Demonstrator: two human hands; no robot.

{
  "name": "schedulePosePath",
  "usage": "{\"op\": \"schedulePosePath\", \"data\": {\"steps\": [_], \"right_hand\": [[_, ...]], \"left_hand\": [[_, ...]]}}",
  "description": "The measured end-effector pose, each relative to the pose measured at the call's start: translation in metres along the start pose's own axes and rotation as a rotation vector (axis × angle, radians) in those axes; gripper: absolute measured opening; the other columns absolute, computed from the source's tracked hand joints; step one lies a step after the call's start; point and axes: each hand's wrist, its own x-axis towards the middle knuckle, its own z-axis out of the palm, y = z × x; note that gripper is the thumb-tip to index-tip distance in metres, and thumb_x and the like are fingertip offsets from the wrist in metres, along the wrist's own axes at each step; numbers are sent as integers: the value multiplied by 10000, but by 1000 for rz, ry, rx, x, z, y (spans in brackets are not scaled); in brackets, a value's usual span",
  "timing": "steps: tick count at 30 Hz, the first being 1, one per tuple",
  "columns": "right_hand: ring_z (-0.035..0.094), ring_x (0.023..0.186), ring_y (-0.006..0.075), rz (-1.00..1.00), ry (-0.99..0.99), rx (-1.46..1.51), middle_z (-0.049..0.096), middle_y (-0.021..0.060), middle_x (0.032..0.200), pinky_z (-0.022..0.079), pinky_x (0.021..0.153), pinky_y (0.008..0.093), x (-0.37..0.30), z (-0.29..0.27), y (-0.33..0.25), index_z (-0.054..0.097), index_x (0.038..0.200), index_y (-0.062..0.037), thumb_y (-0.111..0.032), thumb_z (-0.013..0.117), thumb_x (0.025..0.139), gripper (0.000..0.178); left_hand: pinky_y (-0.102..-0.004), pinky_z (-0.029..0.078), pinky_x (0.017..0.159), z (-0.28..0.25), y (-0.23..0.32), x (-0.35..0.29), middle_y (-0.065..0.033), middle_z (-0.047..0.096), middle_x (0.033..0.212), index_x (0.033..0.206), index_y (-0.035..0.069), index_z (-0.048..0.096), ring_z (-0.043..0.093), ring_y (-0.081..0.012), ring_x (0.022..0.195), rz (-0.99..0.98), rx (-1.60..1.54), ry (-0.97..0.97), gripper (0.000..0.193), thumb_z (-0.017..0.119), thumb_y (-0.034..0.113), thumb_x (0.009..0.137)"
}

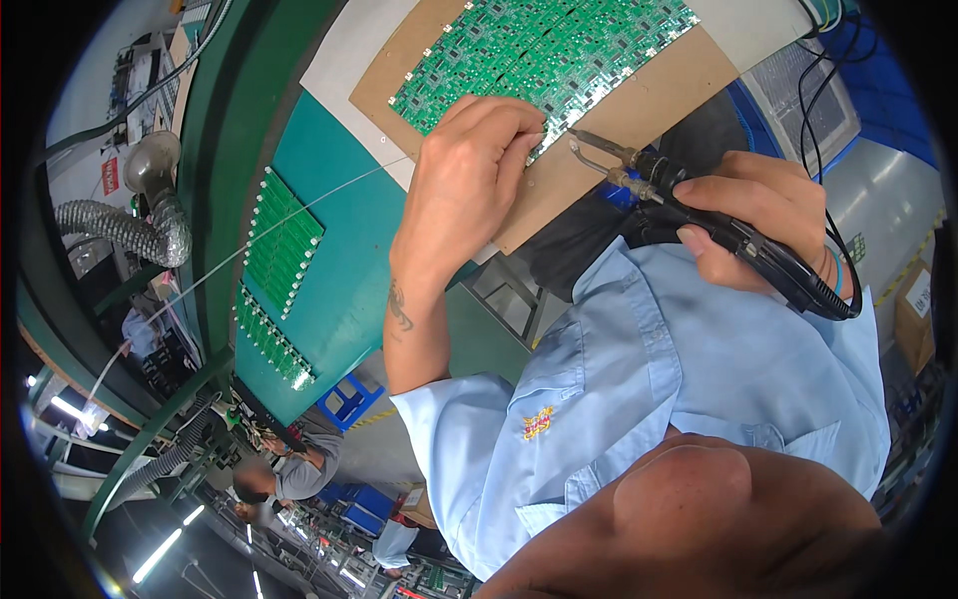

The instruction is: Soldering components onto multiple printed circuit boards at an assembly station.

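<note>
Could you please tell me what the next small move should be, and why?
I'd probably ease the soldering iron slightly left toward the near edge of the green circuit board panel. The right hand aims its tip there, and the left hand has its fingers bunched beside that spot. Whether the tip touches is hard to tell.

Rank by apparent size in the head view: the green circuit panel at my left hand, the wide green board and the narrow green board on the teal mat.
1. Green circuit panel at the left hand, partly covered
2. Wide green board
3. Narrow green board
Nearness to the camera may skew true sizes.
</note>
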Motion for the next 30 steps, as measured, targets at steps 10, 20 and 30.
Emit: {"op": "schedulePosePath", "data": {"steps": [10, 20, 30], "right_hand": [[602, 671, 158, 37, 117, -121, 709, 75, 881, 491, 627, 258, 21, -20, 39, 721, 1179, -20, -87, 825, 880, 324], [644, 883, 208, 265, 414, -11, 715, 134, 1141, 518, 833, 302, 32, -37, 97, 651, 1281, 29, -123, 677, 998, 323], [620, 909, 200, 449, 726, -6, 692, 121, 1109, 517, 796, 299, 57, -48, 124, 589, 1407, 30, -158, 644, 1013, 440]], "left_hand": [[-354, 525, 861, 2, 14, -32, -76, 745, 1092, 999, 13, 701, 646, -271, 939, -85, 0, 136, 114, 689, -28, 893], [-387, 498, 995, -14, 26, -124, -130, 690, 1287, 1211, 14, 680, 624, -294, 1152, -404, 378, 280, 295, 642, -18, 921], [-434, 482, 1093, 11, 23, -86, -190, 566, 1481, 1535, -1, 449, 576, -285, 1288, -492, -456, 514, 524, 594, 26, 1032]]}}
